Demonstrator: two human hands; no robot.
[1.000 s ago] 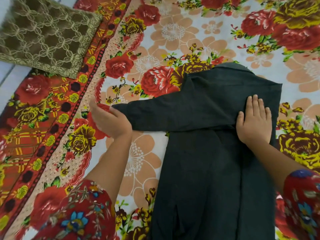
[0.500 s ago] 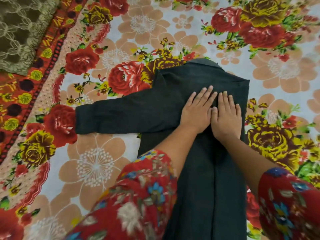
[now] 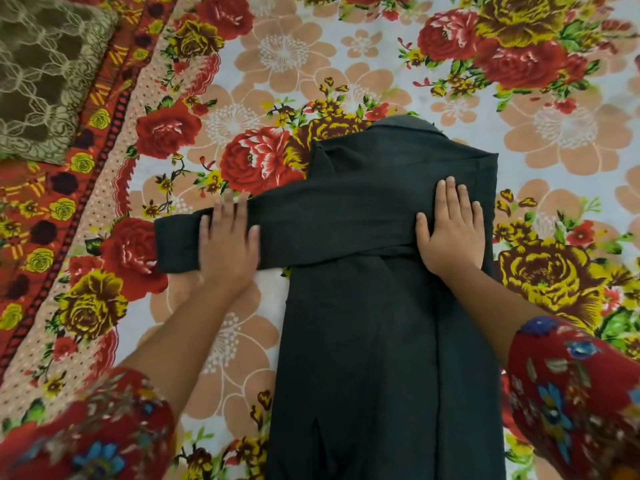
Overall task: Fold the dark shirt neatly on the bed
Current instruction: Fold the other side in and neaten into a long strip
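Note:
The dark shirt [image 3: 377,341] lies flat on the flowered bed sheet [image 3: 277,57], collar away from me, its body folded into a long narrow strip running toward me. One sleeve [image 3: 304,230] is laid across the chest and sticks out past the left edge. My left hand [image 3: 228,244] lies flat, fingers spread, on that sleeve near its cuff end. My right hand [image 3: 450,230] presses flat on the shirt's right shoulder area, where the sleeve starts. Neither hand grips the cloth.
A brown-green patterned cushion [image 3: 45,71] sits at the top left, on the sheet's red border [image 3: 38,216]. My red floral sleeves [image 3: 104,438] fill the lower corners.
My left hand slid left from beside the right hand out along the sleeve toward its cuff. A second ago it was at the cuff end. The right hand stayed pressed on the shirt.

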